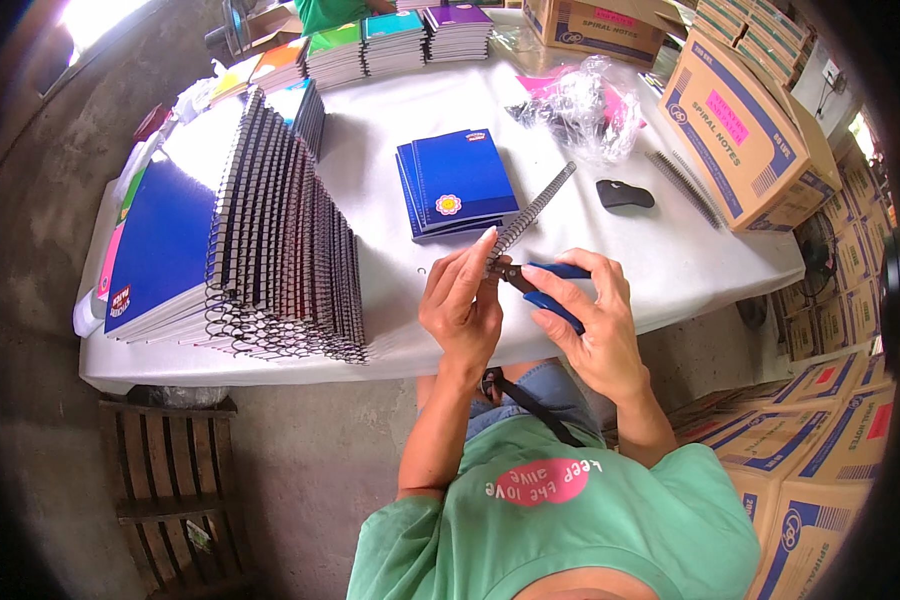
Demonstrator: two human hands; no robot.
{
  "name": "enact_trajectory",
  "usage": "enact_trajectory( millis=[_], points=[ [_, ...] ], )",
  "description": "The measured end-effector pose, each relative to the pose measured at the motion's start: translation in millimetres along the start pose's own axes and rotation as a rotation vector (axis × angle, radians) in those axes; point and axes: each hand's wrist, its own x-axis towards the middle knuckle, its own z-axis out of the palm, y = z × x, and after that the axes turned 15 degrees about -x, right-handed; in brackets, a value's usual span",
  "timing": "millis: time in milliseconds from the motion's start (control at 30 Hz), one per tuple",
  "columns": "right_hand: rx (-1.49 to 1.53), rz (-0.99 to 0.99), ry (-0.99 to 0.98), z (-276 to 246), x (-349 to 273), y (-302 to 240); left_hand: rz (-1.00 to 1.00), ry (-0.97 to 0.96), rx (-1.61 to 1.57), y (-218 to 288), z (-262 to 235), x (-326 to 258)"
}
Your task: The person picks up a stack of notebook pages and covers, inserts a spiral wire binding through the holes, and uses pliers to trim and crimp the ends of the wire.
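My left hand is closed around the lower end of a wire spiral coil, which slants up and to the right above the table. With my right hand I grip diagonal cutters with blue handles. Their dark jaws are at the coil's lower end, beside my left fingertips; the exact cutting point is too small to make out. Just beyond my hands lies a short stack of blue notebooks. To the left rises a tall stack of spiral-bound blue notebooks, their black coils facing me.
A white-covered table carries everything. Notebook stacks in several colours line its far side, near a person in green. At right are a carton, loose wire coils, a black object and crumpled clear plastic.
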Motion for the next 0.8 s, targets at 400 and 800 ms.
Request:
enact_trajectory(
  millis=[400,800],
  points=[
    [0.930,0.267,-0.349,21.8,-23.4,24.7,0.040,0.067,0.056,-2.3,10.6,1.1],
    [0.011,0.472,-0.233,84.3,-43.5,183.2,-0.110,0.275,-0.804,63.0,-3.5,58.8]
  ],
)
